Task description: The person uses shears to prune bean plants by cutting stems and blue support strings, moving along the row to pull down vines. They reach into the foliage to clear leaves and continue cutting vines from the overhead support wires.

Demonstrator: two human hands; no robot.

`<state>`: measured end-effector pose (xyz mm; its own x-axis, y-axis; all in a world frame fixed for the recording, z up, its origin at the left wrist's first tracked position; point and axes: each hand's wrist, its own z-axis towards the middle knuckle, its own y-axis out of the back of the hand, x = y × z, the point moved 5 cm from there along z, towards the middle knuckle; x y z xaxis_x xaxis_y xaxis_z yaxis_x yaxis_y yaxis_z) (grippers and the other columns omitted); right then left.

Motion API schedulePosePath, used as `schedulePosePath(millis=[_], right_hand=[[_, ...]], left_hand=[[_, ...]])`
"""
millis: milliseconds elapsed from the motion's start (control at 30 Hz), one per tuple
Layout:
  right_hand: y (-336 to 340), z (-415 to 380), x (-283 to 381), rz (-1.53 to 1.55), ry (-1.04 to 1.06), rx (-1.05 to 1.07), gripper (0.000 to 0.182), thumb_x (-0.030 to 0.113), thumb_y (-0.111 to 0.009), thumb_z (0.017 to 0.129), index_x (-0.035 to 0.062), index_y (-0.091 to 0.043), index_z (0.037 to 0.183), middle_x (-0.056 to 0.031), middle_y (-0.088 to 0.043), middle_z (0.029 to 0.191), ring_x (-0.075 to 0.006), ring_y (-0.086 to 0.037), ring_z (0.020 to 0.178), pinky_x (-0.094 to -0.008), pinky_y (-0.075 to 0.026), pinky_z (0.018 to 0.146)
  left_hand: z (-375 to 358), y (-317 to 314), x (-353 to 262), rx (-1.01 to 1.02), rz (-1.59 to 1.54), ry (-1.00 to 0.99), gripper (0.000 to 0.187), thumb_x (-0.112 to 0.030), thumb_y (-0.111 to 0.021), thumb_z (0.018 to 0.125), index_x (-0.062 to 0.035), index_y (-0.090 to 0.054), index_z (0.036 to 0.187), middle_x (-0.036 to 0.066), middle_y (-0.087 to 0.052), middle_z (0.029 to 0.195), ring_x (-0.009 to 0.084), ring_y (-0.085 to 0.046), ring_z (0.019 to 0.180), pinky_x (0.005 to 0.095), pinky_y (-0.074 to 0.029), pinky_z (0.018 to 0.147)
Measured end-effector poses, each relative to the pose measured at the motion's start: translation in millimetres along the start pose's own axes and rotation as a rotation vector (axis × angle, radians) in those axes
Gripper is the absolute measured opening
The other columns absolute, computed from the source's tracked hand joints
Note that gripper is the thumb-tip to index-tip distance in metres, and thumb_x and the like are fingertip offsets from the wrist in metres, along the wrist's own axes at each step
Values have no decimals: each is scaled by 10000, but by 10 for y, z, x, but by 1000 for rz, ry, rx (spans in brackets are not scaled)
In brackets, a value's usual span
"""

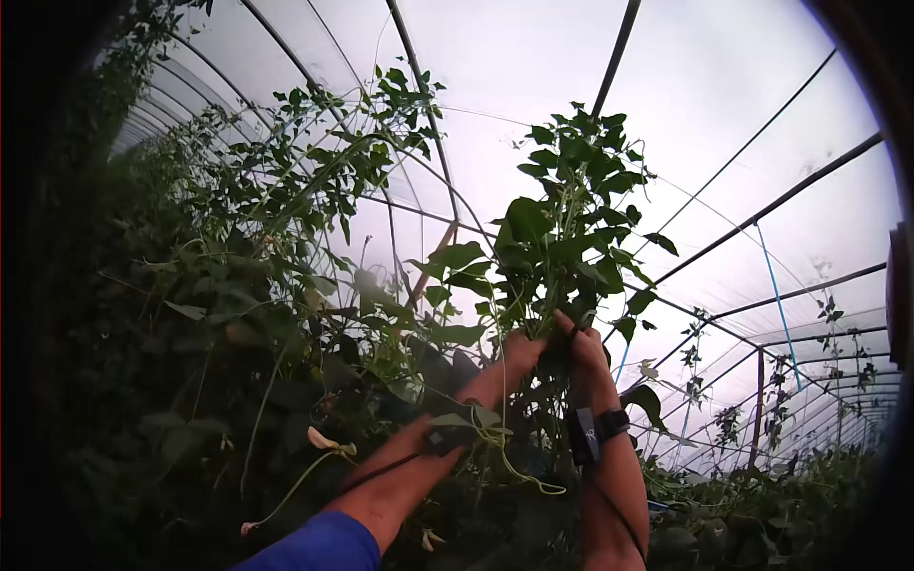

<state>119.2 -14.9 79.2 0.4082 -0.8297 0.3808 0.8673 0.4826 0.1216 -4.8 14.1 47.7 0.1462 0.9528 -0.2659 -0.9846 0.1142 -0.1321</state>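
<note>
A tall bunch of leafy climbing vines (562,243) rises in front of me. My left hand (524,352) is closed around its stems at the lower part of the bunch, with leaves hiding some fingers. Close beside it on the right, my right hand (585,347) also closes on the stems, its index finger lying across them. A dark strap or cord crosses that hand. Each forearm carries a dark strapped device, and a thin cable runs down from the right one (595,433). A loose vine tendril (519,466) hangs below my left hand.
Dense bean-like foliage (286,276) fills the left side, with a pale flower (322,439) low in front. Metal hoops (619,57) carry the translucent greenhouse film overhead. A blue string (779,300) hangs at right, and low plants (762,504) spread below.
</note>
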Motion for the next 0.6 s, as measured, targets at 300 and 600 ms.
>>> schedulePosePath(millis=[300, 600], right_hand=[[184, 406, -288, -685, 97, -165, 142, 100, -578, 784, -38, -603, 807, -102, -605, 684, -159, -585, 557, -283, -454, 468], [4, 25, -70, -182, -16, -21, 287, 208, -571, 800, -58, -550, 904, -92, -581, 711, -152, -555, 612, -325, -448, 518]], left_hand=[[-362, -204, -318, -146, 881, -102, 325, -278, -555, 775, 23, -632, 870, 231, -636, 815, 365, -631, 815, 424, -478, 705], [-425, -257, -366, -150, 998, -56, 348, -216, -564, 722, -8, -599, 1000, 254, -549, 1053, 408, -562, 959, 463, -458, 847]])
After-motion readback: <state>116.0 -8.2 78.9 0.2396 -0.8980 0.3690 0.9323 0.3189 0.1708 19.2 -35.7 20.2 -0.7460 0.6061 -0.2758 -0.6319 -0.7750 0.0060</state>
